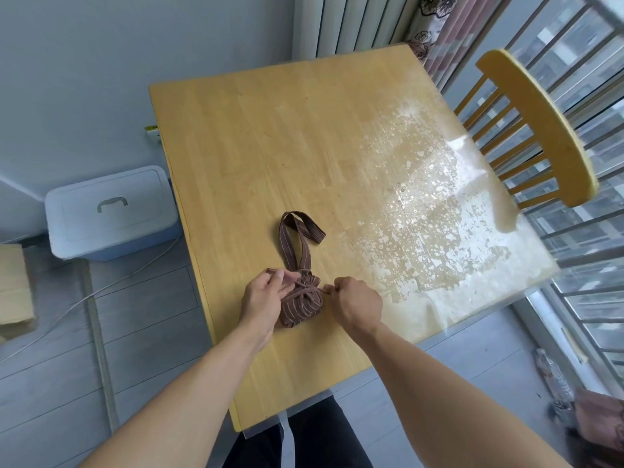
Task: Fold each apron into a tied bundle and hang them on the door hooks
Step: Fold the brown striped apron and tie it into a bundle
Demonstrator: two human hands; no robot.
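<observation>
**Knot going on, hanging still to do**

Both forearms reach in from the near edge. My left hand (266,295) pinches a tie end beside the brown pinstriped fabric apron bundle (301,307); right hand (358,304) is fisted round the other thin tie, pulling it away. Bundle sits by the near-left edge of the pale wooden table (287,136), neck loop (300,236) lying flat beyond it. Folding looks done, knot approx. finished. No door hooks or other aprons in view; the knot itself is hard to read.
</observation>
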